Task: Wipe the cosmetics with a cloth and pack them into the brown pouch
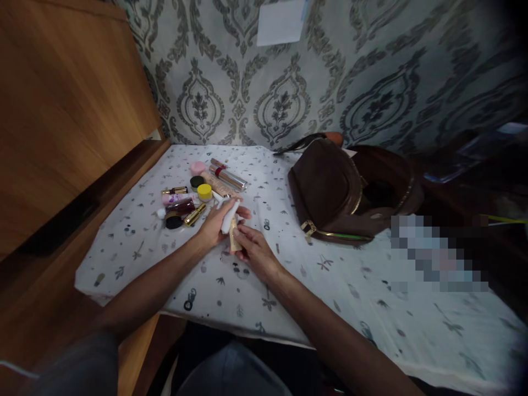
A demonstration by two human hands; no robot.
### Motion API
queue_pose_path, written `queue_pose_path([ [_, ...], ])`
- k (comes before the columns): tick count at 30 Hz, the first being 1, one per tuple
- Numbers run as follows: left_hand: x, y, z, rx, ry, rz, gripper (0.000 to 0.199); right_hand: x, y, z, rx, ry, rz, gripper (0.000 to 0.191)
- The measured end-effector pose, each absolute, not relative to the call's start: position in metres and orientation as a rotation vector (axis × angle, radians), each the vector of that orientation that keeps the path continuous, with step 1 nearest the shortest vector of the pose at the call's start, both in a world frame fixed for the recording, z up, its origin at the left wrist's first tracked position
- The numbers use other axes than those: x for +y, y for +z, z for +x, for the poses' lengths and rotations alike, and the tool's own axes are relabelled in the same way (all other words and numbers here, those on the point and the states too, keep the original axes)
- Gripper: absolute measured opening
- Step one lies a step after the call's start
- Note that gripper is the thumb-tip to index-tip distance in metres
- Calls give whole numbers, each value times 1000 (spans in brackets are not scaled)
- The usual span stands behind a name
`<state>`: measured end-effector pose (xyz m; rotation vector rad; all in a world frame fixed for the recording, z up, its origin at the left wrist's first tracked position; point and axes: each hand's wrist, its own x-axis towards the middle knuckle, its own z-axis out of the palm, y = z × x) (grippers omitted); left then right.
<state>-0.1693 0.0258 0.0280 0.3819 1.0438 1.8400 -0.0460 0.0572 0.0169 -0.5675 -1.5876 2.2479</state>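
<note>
Over the table, my left hand point(217, 223) is closed round a white tube point(230, 216), its fingers partly hidden behind it. My right hand point(259, 250) pinches a small beige tube point(235, 239) close below the white one. The two hands are almost touching. Just beyond and left of them lies a group of cosmetics: a gold lipstick tube point(194, 215), a jar with a yellow lid point(204, 191), a jar with a dark green lid point(197, 182), a pink round container point(198, 168) and a silvery tube point(231, 179). Labels are too small to read.
A brown leather bag point(330, 187) with gold zips stands open on the right of the patterned tablecloth point(322, 297). A wooden cabinet point(74, 82) rises at the left edge. Patterned wallpaper point(284, 104) covers the wall behind. A blurred patch hides something at the right.
</note>
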Motion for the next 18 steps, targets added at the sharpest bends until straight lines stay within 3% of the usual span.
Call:
queue_pose_path([
  [4,21,28,-165,1033,1698,492,33,62,9,-48,-1658,2117,-568,42],
  [13,21,29,-176,1124,1817,535,30,59,12,-45,-2139,1570,-533,30],
  [18,14,38,-179,1405,1894,850,21,69,25,-38,-1992,1473,-661,35],
])
